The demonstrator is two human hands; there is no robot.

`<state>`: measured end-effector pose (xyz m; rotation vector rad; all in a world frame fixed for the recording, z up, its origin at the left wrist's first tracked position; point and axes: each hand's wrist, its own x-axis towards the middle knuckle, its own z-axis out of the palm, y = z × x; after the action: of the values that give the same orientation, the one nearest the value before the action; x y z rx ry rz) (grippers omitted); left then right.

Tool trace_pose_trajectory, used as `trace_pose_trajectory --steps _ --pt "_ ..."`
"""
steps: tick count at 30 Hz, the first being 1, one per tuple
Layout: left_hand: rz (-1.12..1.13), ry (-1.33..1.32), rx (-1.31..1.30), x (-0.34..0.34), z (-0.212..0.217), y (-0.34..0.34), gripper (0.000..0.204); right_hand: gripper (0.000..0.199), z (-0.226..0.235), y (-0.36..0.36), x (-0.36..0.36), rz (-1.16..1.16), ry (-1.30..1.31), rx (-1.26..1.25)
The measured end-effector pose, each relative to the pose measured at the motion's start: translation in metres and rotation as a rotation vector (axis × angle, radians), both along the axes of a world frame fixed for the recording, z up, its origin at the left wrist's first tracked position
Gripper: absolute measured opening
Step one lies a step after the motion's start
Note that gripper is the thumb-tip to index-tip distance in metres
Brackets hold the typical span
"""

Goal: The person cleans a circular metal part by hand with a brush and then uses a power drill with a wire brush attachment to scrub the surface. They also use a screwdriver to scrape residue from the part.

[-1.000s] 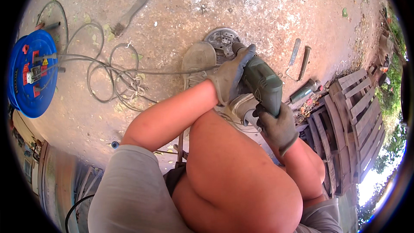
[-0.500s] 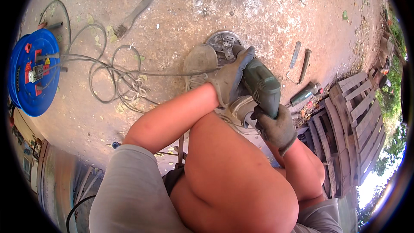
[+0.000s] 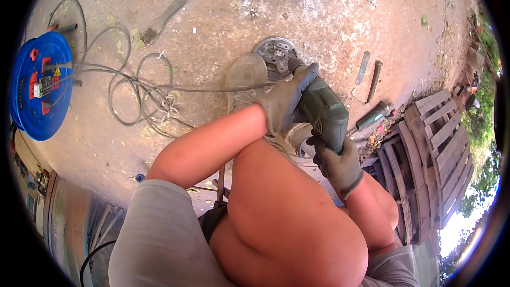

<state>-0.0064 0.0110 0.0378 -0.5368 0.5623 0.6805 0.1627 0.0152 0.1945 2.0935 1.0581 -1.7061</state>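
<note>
Drill point(image 3: 323, 110), green, sits low by my shoe point(image 3: 245, 77), nose down on the round metal plate point(image 3: 276, 52). It looks heavy and rigid, so my gloved right hand point(image 3: 338, 163) wraps the rear grip while my gloved left hand point(image 3: 284, 101) clamps its front.

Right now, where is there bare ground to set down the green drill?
Bare dirt lies beyond the round metal disc, toward the flat metal bars. Another patch lies below the blue cable reel. It is crowded around the grey looped cable and the wooden pallet.
</note>
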Motion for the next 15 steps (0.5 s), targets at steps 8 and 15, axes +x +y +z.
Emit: trace_pose_trajectory --steps 8,15 --pt "-0.007 0.023 0.008 -0.004 0.013 0.0 0.055 0.027 0.001 -0.005 0.001 -0.002 -0.014 0.007" --pt "-0.027 0.11 -0.02 0.0 0.002 -0.001 0.058 0.025 -0.013 -0.003 0.007 0.024 0.016 0.0"
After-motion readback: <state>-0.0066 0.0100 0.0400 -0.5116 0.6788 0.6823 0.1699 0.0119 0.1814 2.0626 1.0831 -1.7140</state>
